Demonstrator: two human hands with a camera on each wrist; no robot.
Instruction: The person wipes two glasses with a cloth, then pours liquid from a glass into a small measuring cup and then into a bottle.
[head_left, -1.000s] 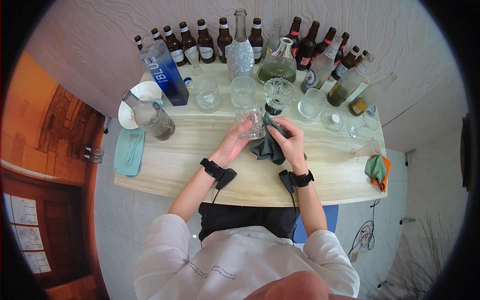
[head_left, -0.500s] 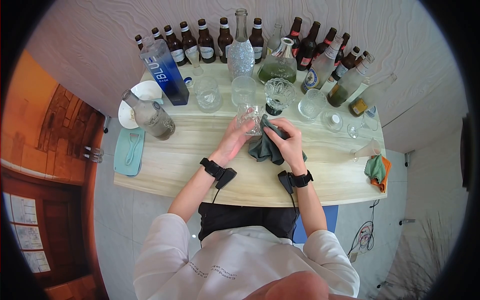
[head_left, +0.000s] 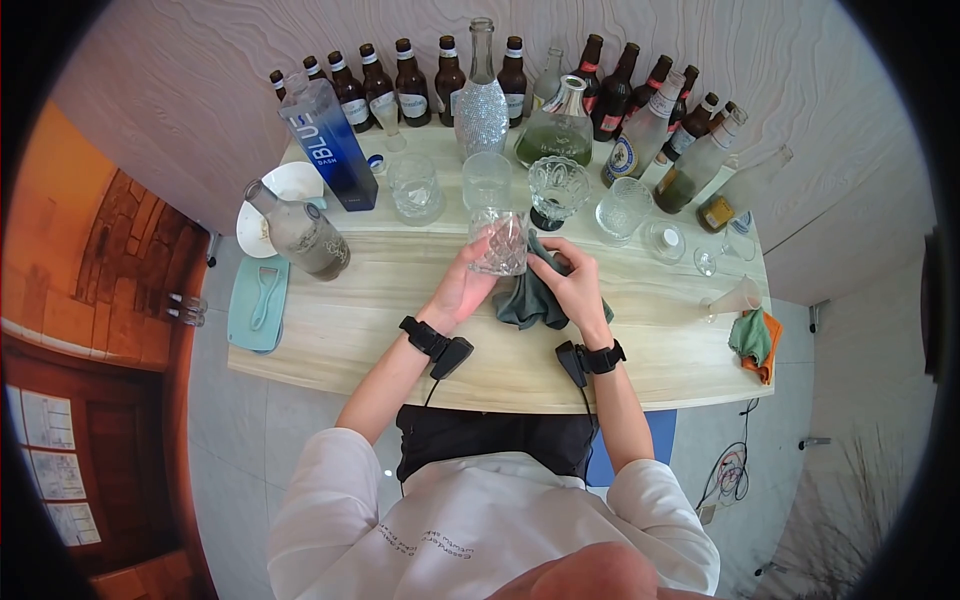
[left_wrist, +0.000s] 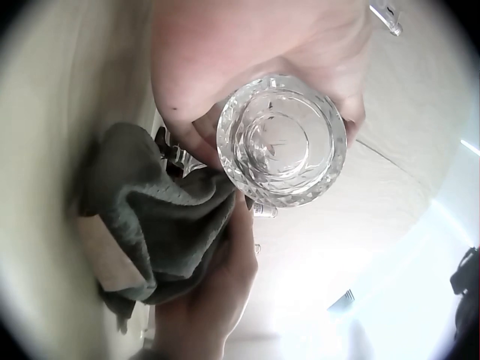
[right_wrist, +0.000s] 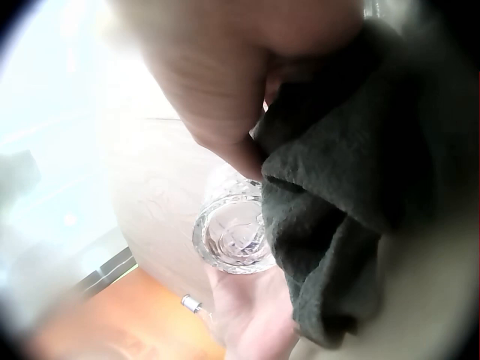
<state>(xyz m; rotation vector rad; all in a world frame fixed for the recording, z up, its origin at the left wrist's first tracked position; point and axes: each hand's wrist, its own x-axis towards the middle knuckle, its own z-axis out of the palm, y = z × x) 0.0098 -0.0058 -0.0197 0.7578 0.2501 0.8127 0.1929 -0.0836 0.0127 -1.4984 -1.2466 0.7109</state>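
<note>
"Over the counter [head_left: 390, 315], what's being held?"

"The left hand [head_left: 462, 290] grips a clear patterned tumbler [head_left: 510, 245] — the right hand [head_left: 577, 287] pinches a grey-green cloth [head_left: 528, 302] just beside it."

"Does the cloth touch the tumbler?"

"I can't tell."

"And behind them?"

"A scalloped glass bowl [head_left: 560, 182] — clear, standing on the counter."

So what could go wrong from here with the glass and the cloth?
The tumbler might slip: only the left hand appears to grip it, while the right hand holds the cloth.
A careless move away from the person could knock it against the clear glass or black-footed glass standing just beyond in the head view.
</note>
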